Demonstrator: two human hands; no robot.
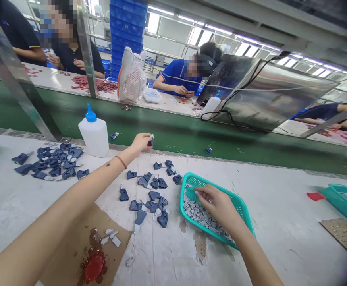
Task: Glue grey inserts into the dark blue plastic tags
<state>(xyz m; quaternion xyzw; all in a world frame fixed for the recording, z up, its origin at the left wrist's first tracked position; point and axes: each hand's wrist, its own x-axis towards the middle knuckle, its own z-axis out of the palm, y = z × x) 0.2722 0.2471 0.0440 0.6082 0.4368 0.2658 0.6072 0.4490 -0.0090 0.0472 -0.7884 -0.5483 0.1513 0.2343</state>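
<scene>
My left hand (141, 144) reaches out to the near edge of the green conveyor belt, its fingers closed on a dark blue plastic part (150, 142) with a light grey tip. Over a teal basket (218, 180) my right hand (216, 202) is bent down, thumb and fingertips pinched on what looks like a small grey piece. Many more small grey pieces (197, 212) fill the basket's bottom. Between my arms, several dark blue parts (151, 206) lie loose on the white table, some with grey pieces attached. A larger heap of blue parts (54, 163) is at the left.
A white bottle (94, 135) with a blue cap stands by the belt (173, 139). Brown cardboard (69, 246) carries a wet red lid (95, 267) and loose grey pieces. Another teal basket (346, 202) sits at right. Co-workers (178, 75) sit across the belt; metal posts rise at left.
</scene>
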